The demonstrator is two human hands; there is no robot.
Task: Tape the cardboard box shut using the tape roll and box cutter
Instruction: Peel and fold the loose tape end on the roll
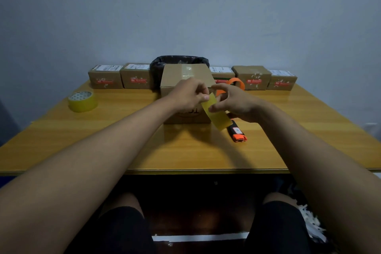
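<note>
While the person's knees (pixel 127 222) in dark shorts show under the near edge, both bare forearms reach out over the wooden worktop (pixel 185 150). On that worktop, just right of centre, lies the box cutter (pixel 237 133), black with orange ends, its far end hidden under the right hand. Above it hangs a strip of yellowish tape (pixel 216 113), slanting down to the right, held between the two hands. The left hand (pixel 187 95) is curled nearly closed, thumb and fingertips pinching the strip's upper end. The right hand (pixel 235 103) is partly open, fingers spread, with its thumb and forefinger touching the strip near the middle; how firmly it grips cannot be told. Both hands sit in front of the cardboard box (pixel 185 80), which stands at mid-worktop with its flaps down and a band of clear tape already across its top. An orange ring-shaped object (pixel 237 82) shows just beyond the right hand, beside the box. Well apart to the left, the tape roll (pixel 83 101) lies flat on the worktop. Behind the box stands a bin lined with a black bag (pixel 177 61), and a row of small labelled cartons (pixel 105 77) runs along the far edge against the pale wall (pixel 185 6).
</note>
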